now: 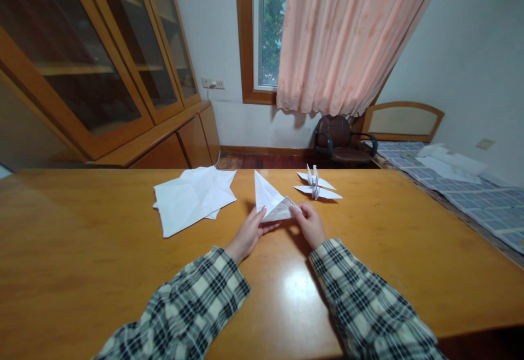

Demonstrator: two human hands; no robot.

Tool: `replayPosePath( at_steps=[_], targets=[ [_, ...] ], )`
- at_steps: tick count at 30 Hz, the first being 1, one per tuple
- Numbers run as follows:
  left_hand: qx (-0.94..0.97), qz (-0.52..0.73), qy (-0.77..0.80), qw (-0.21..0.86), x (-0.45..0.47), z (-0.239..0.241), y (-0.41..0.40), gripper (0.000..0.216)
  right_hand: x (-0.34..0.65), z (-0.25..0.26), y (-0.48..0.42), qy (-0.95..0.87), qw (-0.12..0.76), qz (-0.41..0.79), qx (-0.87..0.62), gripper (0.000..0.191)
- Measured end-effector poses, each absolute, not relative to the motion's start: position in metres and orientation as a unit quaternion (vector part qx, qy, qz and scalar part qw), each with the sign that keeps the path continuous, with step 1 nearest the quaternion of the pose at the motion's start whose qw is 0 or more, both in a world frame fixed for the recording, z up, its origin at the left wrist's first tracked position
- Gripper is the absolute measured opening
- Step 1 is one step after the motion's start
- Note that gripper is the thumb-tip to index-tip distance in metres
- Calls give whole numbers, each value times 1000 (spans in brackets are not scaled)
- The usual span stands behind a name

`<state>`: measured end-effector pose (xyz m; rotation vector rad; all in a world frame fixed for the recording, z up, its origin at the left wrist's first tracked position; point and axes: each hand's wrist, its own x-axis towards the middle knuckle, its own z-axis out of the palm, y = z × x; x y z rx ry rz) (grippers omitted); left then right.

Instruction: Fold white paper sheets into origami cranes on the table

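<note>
A partly folded sheet of white paper (267, 195) is held just above the table between both hands, with one tall pointed flap standing up at its left. My left hand (250, 232) pinches its lower left corner, thumb on top and fingers underneath. My right hand (310, 223) grips the right end, thumb pressed on the near face; its other fingers are partly hidden. Beyond my right hand, two folded paper cranes (317, 190) stand close together. To the left lies a loose pile of creased white paper sheets (192, 199).
The wooden table (123, 283) spans the foreground. Past its far edge are a glass-door cabinet (135, 49) at left, a dark office chair (339, 139), a pink curtain (339, 38), and a bed (450, 185) along the right side.
</note>
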<state>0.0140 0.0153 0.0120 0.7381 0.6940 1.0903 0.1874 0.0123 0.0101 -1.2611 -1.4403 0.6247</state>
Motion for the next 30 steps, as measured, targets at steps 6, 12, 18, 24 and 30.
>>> replayPosePath(
  at_steps=[6,12,18,24,30],
  targets=[
    [374,485,304,730,13,10,13,36,188,11,11,-595,534,264,-540,34],
    [388,482,328,714,15,10,12,36,187,12,10,-592,534,257,-546,34],
    [389,483,350,702,17,10,13,32,186,10,11,-580,548,276,-536,29],
    [395,489,341,699,16,9,14,29,187,4,15,-537,582,326,-516,29],
    [378,511,352,688,16,9,15,26,187,5,14,-546,561,341,-521,30]
  ],
)
